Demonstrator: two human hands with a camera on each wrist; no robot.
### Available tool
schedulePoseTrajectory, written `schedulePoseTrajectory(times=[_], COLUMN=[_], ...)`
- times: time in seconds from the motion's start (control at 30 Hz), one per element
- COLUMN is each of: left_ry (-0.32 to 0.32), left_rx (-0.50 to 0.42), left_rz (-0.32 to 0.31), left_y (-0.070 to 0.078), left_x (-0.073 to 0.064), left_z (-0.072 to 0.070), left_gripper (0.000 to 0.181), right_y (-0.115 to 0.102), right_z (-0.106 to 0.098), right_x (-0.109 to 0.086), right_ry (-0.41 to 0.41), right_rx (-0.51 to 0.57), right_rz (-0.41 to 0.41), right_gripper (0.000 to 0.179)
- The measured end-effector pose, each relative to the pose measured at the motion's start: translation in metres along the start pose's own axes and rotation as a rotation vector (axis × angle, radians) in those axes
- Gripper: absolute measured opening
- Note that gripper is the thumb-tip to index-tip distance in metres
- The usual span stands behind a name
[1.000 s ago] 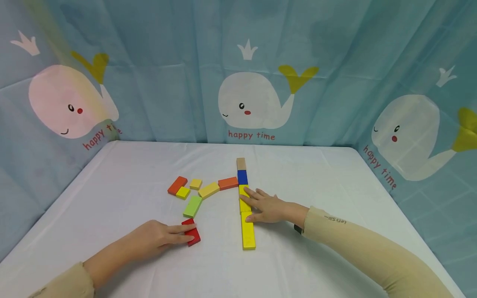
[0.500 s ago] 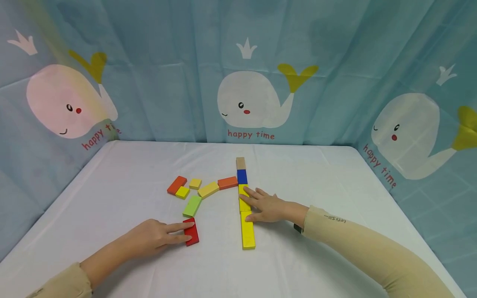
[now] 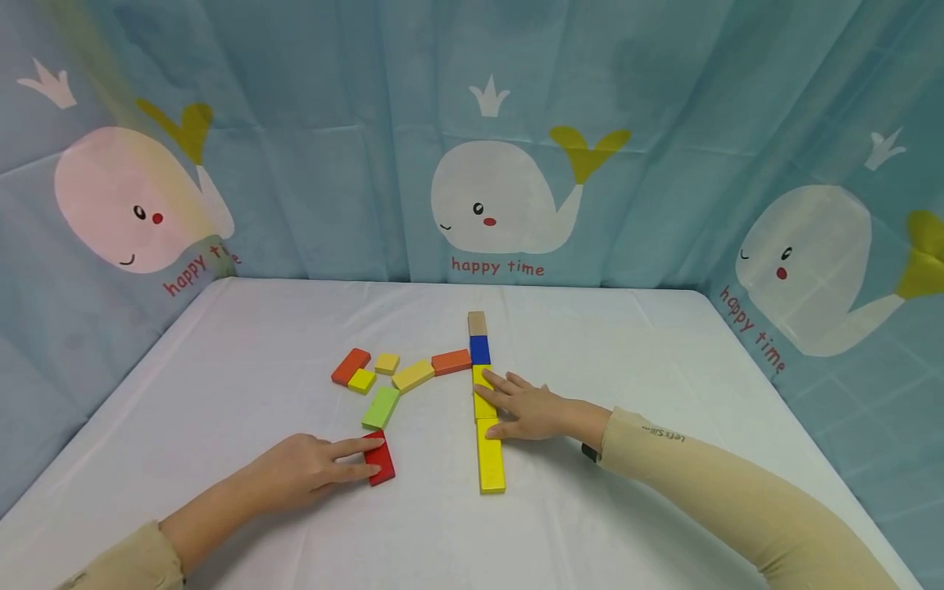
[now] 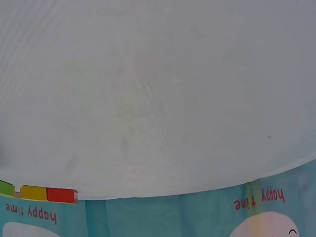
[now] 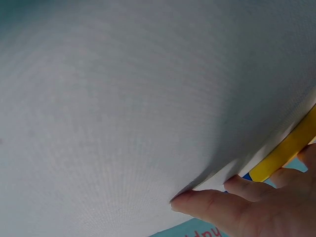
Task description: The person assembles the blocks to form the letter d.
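grip of the left hand [image 3: 295,471]: not clamped; two fingers reach out straight and apart, tips resting on top of a red block [image 3: 379,460]. thumb hidden in the head view. the red block lies flat on the white worktop [image 3: 590,352], left of the column, its far end right at the near end of a light green block [image 3: 381,407]; can't tell if they touch.

right hand [image 3: 527,412], grip spread: thumb on the far part of the near yellow block [image 3: 492,469], two fingertips on the far yellow block [image 3: 483,405]. these two lie end to end. beige sleeve [image 3: 686,475] on that arm.

farther: from the green block, a pale yellow block [image 3: 413,376] slants up to an orange block [image 3: 451,363], which meets the column's left side. off to the left, a small yellow block [image 3: 362,381] against a red-orange block [image 3: 351,366], a small pale block [image 3: 387,364] just beside them. column runs on with a blue block [image 3: 479,350], then a bare-wood block [image 3: 477,323] at its far end.

beyond the worktop: blue curtain [image 3: 310,205], printed whales, "happy time" lettering.
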State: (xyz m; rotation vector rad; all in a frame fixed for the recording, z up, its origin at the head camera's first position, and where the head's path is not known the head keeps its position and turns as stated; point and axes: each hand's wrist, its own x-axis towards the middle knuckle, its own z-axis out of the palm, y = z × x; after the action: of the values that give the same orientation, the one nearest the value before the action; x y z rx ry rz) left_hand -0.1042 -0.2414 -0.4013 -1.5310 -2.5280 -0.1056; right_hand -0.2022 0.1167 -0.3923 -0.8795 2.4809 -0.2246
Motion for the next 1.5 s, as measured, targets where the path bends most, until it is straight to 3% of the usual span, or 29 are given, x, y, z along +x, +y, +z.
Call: schedulePoseTrajectory(times=[0.5, 1.23, 1.5], left_ry=[0.004, 0.079, 0.066], left_rx=[0.015, 0.045, 0.039], left_rz=[-0.006, -0.005, -0.016], left_y=[0.002, 0.0057, 0.0073], left_x=[0.0009, 0.0061, 0.0083], left_z=[-0.0008, 0.0064, 0.0055], left_gripper=[0.048, 0.04, 0.045], right_y=[-0.0002, 0.0001, 0.0001], right_z=[0.0007, -0.0005, -0.0006], right_x=[-0.0004, -0.0008, -0.0012], right_ry=[0.005, 0.0, 0.004], right_rx=[0.009, 0.002, 0.0], right_rz=[-0.002, -0.002, -0.004], right_gripper=[0.076, 0.076, 0.076])
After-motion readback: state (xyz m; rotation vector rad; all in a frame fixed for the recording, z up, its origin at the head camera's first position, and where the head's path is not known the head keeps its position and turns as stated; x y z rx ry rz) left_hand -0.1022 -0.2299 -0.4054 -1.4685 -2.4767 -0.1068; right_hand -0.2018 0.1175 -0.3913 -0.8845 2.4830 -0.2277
